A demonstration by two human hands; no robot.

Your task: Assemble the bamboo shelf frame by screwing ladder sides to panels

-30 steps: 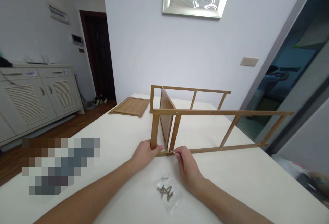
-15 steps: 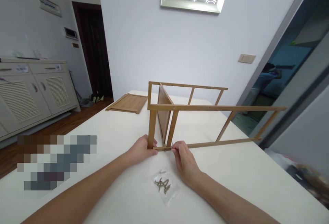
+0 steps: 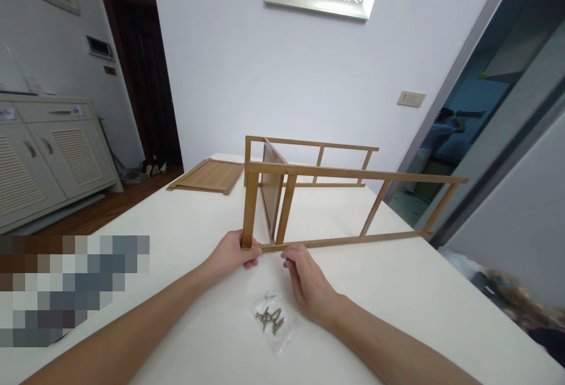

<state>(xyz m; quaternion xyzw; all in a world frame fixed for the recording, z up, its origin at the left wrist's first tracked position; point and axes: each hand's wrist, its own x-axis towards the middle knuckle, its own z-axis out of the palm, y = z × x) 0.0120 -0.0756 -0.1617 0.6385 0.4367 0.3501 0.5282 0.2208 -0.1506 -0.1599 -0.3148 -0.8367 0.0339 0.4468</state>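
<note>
Wooden frame (image 3: 353,173): rests on its long rails on the table (image 3: 397,291) before you, reaching from the middle of your view toward 3 o'clock; its two ladder-like sides stand one behind the other.
Upright panel (image 3: 271,196): spans the gap between those two sides, near the frame's 9 o'clock end.
Left hand (image 3: 232,252): at 7 o'clock from the middle of your view, your fingers closed around the lower end of the nearer end post (image 3: 248,211).
Right hand (image 3: 311,282): toward 5 o'clock, your thumb and fingertips pinched together on a small pale piece (image 3: 285,259), mostly hidden by your fingers and too small to identify; they sit at the near lower rail (image 3: 335,242), though you cannot tell whether they touch it.
Clear bag (image 3: 281,341): flat on the table at 6 o'clock, just below your right hand and between your forearms.
Screws (image 3: 270,318): clustered with the bag, silvery, pointing various ways.
Loose panel (image 3: 207,176): flat on the table at 9 o'clock, beyond your left hand and beside the frame.
Wall picture (image 3: 318,7): hangs toward 12 o'clock, in a pale metallic surround.
</note>
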